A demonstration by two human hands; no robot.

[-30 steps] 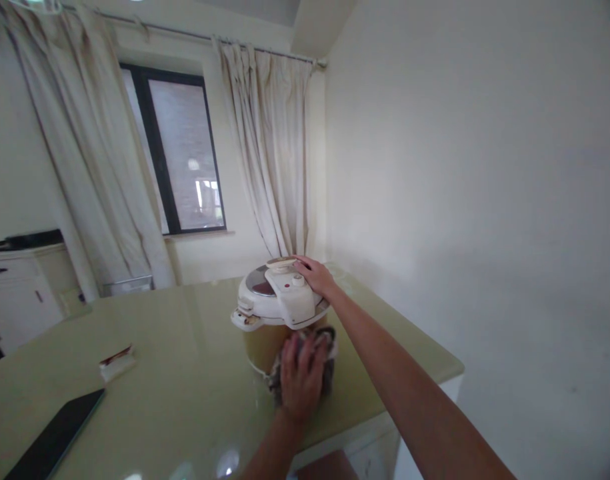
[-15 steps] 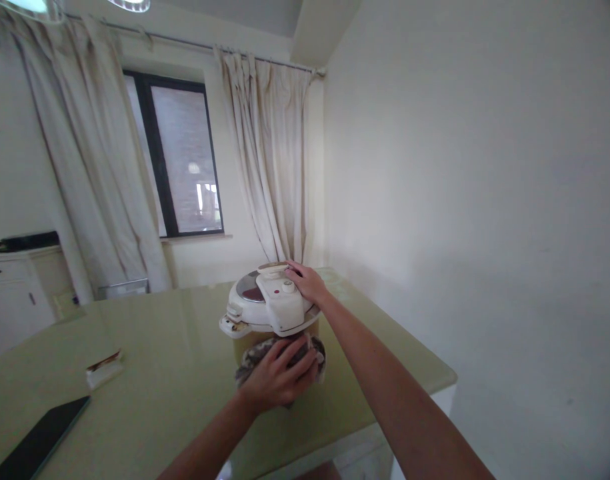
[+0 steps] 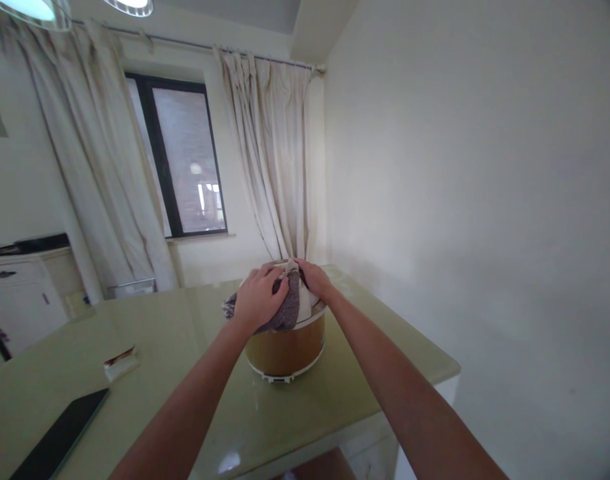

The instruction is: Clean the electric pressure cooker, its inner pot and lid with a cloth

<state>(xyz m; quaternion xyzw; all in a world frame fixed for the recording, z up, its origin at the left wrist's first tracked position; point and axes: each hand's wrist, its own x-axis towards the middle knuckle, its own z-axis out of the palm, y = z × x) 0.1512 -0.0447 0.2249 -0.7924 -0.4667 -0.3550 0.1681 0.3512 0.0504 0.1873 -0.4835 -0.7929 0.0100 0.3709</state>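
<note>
Left fingers point(image 3: 266, 272) bent and slightly parted over a bunched grey cloth point(image 3: 288, 308), thumb along its near side; left hand point(image 3: 255, 303) has hold of it, cloth laid on the lid. Right hand point(image 3: 315, 279) on the right of the lid, fingers bent inward beside the cloth; tips partly hidden, can't make out whether they grip. Beneath both: round cooker point(image 3: 286, 350), white lid, brownish body, pale base rim, upright on the greenish glossy counter point(image 3: 205, 393), near its right side. Further left on the counter, well apart: small white packet point(image 3: 122, 365), brownish edge; nearer, a dark flat slab point(image 3: 59, 437). Beyond: pale curtains point(image 3: 279, 147) flanking a dark-framed window point(image 3: 187, 160); white cabinet point(image 3: 25, 293) at far left; bare pale wall point(image 3: 459, 167), right.
</note>
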